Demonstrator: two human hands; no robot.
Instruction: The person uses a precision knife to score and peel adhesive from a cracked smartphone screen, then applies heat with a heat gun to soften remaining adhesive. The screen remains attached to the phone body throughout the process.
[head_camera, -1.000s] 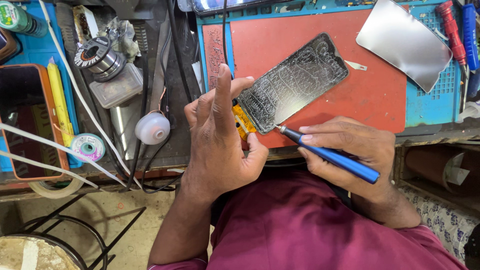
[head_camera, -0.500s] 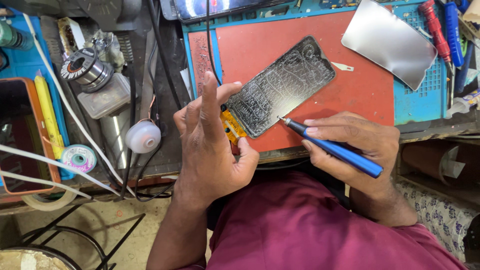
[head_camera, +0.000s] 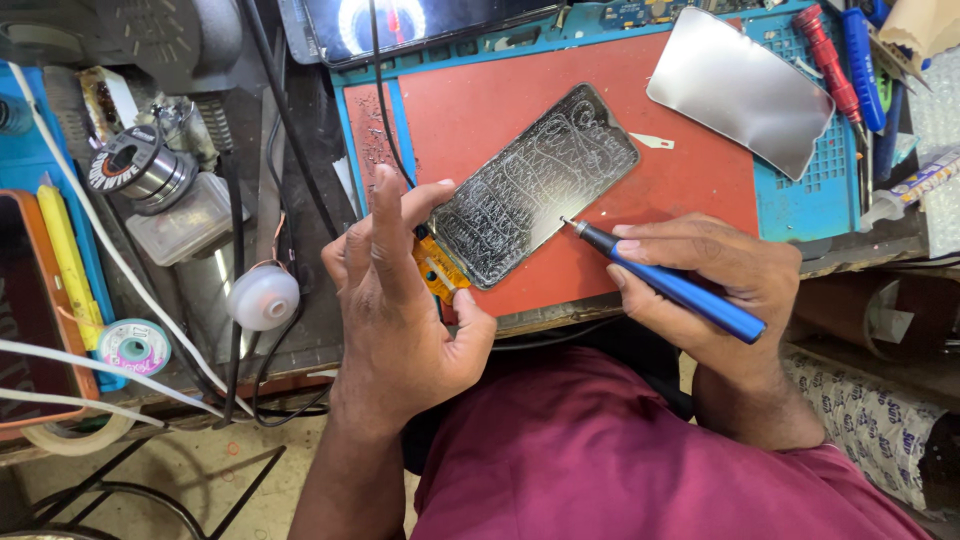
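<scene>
My left hand (head_camera: 400, 300) rests at the lower left corner of the phone screen panel (head_camera: 535, 185), fingers spread and released rather than gripping; the thumb and fingertips press against the panel's edge so that it cannot slide while it is worked on. The panel lies flat and slantwise on the red mat (head_camera: 690, 190), its surface covered with pale scratch-like residue, its orange flex strip (head_camera: 440, 268) poking out just beside my thumb. My right hand (head_camera: 715, 285) is closed around a blue pen-shaped tool (head_camera: 665, 282), held like a pencil so the fine tip meets the panel's lower long edge, low and at a shallow angle for control. The mat sits within a blue work tray (head_camera: 790, 190) that keeps small parts contained. A shiny metal plate (head_camera: 740, 90) lies apart at the upper right, partly on the mat and partly on the tray, out of the way of the tool. Red and blue screwdrivers (head_camera: 850, 60) lie along the tray's far right side, within reach. To the left of the mat, off the working area, stand a solder spool (head_camera: 135, 165), a white round cap (head_camera: 263, 298) and a roll of tape (head_camera: 133, 345).
</scene>
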